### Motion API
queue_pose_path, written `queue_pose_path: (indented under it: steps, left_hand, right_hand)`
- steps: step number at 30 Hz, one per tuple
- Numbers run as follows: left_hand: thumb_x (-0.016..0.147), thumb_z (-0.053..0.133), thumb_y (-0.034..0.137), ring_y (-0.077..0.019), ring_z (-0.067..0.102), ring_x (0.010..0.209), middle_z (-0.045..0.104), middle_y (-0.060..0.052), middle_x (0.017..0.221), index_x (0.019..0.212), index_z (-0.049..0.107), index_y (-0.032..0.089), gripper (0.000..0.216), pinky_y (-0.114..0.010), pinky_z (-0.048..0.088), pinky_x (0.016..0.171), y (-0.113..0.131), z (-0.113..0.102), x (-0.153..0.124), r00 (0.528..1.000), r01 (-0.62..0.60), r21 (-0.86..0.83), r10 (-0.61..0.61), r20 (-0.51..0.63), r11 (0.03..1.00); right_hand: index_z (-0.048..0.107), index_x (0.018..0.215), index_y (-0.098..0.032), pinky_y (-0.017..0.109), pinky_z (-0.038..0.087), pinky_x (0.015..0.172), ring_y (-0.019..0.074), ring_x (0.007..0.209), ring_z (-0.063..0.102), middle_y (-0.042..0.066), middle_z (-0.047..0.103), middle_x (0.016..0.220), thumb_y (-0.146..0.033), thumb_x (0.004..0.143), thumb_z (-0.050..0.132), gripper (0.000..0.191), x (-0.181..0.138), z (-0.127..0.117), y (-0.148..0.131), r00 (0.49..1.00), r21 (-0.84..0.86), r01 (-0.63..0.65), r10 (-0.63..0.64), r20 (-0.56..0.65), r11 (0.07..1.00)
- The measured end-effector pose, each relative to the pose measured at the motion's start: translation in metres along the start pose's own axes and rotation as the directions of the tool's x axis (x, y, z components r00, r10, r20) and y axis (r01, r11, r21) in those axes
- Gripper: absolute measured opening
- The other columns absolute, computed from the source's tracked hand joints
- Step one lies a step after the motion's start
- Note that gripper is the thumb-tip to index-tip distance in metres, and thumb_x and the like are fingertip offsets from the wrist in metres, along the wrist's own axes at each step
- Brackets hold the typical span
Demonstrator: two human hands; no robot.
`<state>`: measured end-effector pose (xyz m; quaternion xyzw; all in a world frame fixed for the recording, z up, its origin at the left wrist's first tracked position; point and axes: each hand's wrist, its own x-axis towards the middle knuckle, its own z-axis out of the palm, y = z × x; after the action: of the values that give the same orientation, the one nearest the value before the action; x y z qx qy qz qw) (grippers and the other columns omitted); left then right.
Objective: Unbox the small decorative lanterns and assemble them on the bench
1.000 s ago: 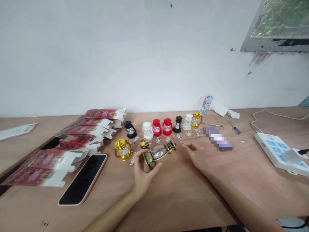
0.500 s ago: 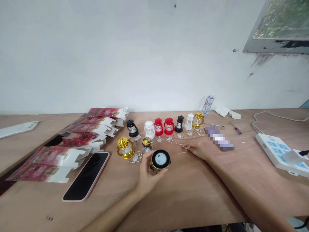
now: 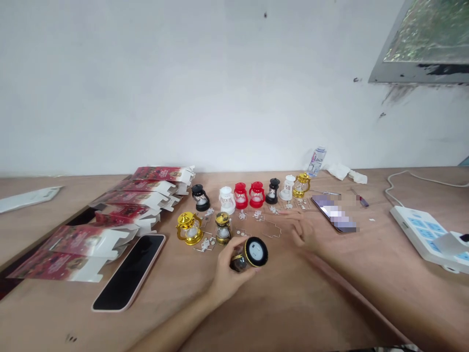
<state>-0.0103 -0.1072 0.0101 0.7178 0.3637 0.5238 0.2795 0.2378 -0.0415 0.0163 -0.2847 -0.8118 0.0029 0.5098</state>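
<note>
My left hand (image 3: 227, 271) is closed around a small black-and-gold lantern (image 3: 238, 261), tilted so that its round base with a pale disc faces me. To the right, my right hand (image 3: 305, 233) is open over the table with its fingers stretched out; I see nothing in it. A thin bent wire piece (image 3: 273, 230) lies just left of those fingers. Beyond the held lantern stand another black-and-gold lantern (image 3: 223, 229) and a gold one (image 3: 189, 229). Small white parts (image 3: 205, 243) and wire pieces lie among them.
A back row holds black, white, red (image 3: 257, 194) and gold lanterns. Red printed boxes (image 3: 78, 252) and a dark-screened phone (image 3: 129, 273) are at left. On the right lie a second phone (image 3: 335, 214), a power strip (image 3: 427, 237) and tissues; a bottle (image 3: 317, 161) stands behind.
My right hand has let go of the wire piece, drawn slightly right and opened. The lantern in my left hand has moved down and right, its base turning rightward.
</note>
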Motion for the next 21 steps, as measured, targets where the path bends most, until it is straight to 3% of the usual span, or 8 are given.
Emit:
queue_pose_path:
  steps: [2,5,8,12,16,21]
  left_hand:
    - [0.066,0.072,0.022,-0.0187,0.06,0.092,0.061,-0.005,0.102,0.111,0.052,0.021,0.05,-0.03,0.05,0.078,0.001,-0.001,0.001,1.0,-0.019,0.04,0.019,0.003,0.999]
    - [0.067,0.068,0.017,-0.0192,0.06,0.091,0.062,-0.006,0.1,0.111,0.053,0.021,0.047,-0.032,0.05,0.078,0.001,-0.003,0.003,0.996,-0.087,0.137,0.086,0.011,0.987]
    - [0.069,0.066,0.017,-0.0202,0.059,0.093,0.062,-0.008,0.101,0.111,0.053,0.021,0.044,-0.034,0.05,0.079,0.001,-0.006,0.004,0.983,-0.182,0.24,0.179,0.035,0.954]
    - [0.071,0.065,0.015,-0.0202,0.058,0.093,0.061,-0.008,0.102,0.114,0.053,0.022,0.045,-0.035,0.05,0.079,-0.001,-0.007,0.004,0.971,-0.239,0.316,0.23,0.065,0.918]
    - [0.071,0.065,0.016,-0.0196,0.059,0.091,0.062,-0.008,0.1,0.112,0.054,0.021,0.043,-0.034,0.05,0.079,-0.001,-0.005,0.004,0.976,-0.219,0.355,0.212,0.059,0.909]
    - [0.07,0.066,0.02,-0.0198,0.06,0.091,0.062,-0.007,0.099,0.109,0.053,0.02,0.041,-0.033,0.051,0.077,-0.001,-0.004,0.004,0.992,-0.11,0.356,0.125,-0.018,0.928]
  right_hand:
    - [0.053,0.106,-0.022,0.04,0.049,0.082,0.0214,0.098,0.06,0.009,0.064,0.102,-0.006,0.079,0.048,0.032,0.006,0.007,-0.031,0.993,0.034,-0.042,0.046,-0.108,0.999]
    - [0.06,0.095,-0.023,0.037,0.048,0.078,0.0199,0.09,0.059,0.006,0.064,0.092,-0.015,0.081,0.058,0.016,0.012,0.019,-0.067,0.994,0.096,-0.107,0.109,-0.016,0.99]
    - [0.063,0.087,-0.023,0.035,0.048,0.076,0.018,0.084,0.058,0.004,0.064,0.084,-0.02,0.082,0.061,0.006,0.012,0.027,-0.08,0.978,0.161,-0.207,0.203,0.042,0.965]
    - [0.063,0.078,-0.022,0.034,0.046,0.079,0.0175,0.087,0.057,0.005,0.061,0.089,-0.023,0.084,0.057,0.008,0.004,0.035,-0.078,0.965,0.238,-0.263,0.252,0.076,0.935]
    - [0.059,0.08,-0.021,0.032,0.046,0.077,0.0167,0.086,0.057,0.004,0.057,0.089,-0.026,0.087,0.05,0.012,0.0,0.042,-0.072,0.938,0.269,-0.345,0.328,0.11,0.899]
    - [0.053,0.08,-0.021,0.03,0.045,0.074,0.017,0.084,0.054,0.004,0.054,0.086,-0.03,0.091,0.042,0.018,-0.002,0.044,-0.039,0.851,0.199,-0.485,0.512,-0.117,0.852]
